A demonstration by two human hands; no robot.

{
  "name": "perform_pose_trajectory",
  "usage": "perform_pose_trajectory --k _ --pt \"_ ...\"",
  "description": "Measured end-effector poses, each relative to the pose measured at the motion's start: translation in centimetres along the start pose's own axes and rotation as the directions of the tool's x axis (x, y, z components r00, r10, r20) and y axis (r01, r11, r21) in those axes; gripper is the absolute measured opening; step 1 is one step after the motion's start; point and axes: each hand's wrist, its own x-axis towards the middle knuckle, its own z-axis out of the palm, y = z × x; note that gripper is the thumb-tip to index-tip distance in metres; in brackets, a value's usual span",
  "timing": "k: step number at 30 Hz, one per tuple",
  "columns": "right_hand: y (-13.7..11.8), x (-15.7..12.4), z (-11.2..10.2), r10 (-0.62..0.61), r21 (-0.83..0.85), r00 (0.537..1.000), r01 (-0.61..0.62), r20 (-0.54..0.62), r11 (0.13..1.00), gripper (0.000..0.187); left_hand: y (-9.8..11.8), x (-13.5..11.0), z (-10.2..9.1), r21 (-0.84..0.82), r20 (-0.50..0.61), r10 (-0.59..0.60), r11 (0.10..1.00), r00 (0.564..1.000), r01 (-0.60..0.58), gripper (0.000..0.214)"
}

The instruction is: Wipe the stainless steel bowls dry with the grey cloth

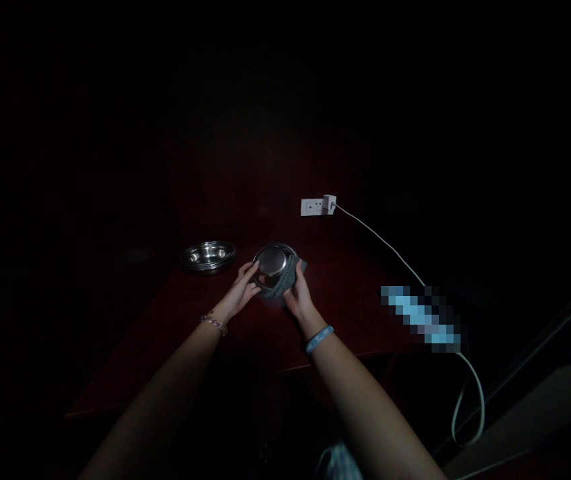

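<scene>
A small shiny steel bowl (272, 261) is held tilted above a dark red table (365, 300). My left hand (242, 288) grips the bowl's left rim with curled fingers. My right hand (299, 293) presses a grey cloth (285, 277) against the bowl's lower right side, fingers wrapped round it. A beaded bracelet is on my left wrist and a blue band on my right wrist.
Several stacked steel plates or bowls (208, 256) lie on the table to the left. A white power strip (318, 205) with a plugged adapter sits behind, its white cable (390, 248) running right and down. A blurred blue-lit patch (421, 318) is at right. The surroundings are very dark.
</scene>
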Motion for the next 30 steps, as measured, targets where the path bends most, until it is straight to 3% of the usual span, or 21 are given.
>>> perform_pose_trajectory --k 5,13,18,25,30 --pt "0.1 -0.7 0.9 0.087 0.024 0.995 -0.088 0.039 0.996 0.037 0.0 0.1 -0.1 0.014 0.028 -0.023 1.0 0.999 0.022 0.068" --pt "-0.2 -1.7 1.6 0.127 -0.059 0.989 -0.123 0.072 0.991 0.03 0.4 -0.1 -0.3 0.029 -0.055 0.105 0.994 0.993 -0.103 0.053" --pt "-0.3 -1.6 1.4 0.109 -0.026 0.989 -0.107 0.099 0.994 0.034 0.5 0.0 -0.7 0.12 -0.072 0.193 0.976 0.979 -0.184 0.056" --pt "-0.3 -0.7 0.6 0.075 0.018 0.997 -0.074 -0.004 0.997 0.043 0.7 0.1 -0.1 0.217 0.033 0.366 0.906 0.93 -0.364 0.064" --pt "0.2 -0.2 0.5 0.093 0.054 0.996 -0.092 -0.014 0.994 0.048 0.7 -0.4 0.3 0.152 0.007 0.342 0.928 0.94 -0.34 0.07"
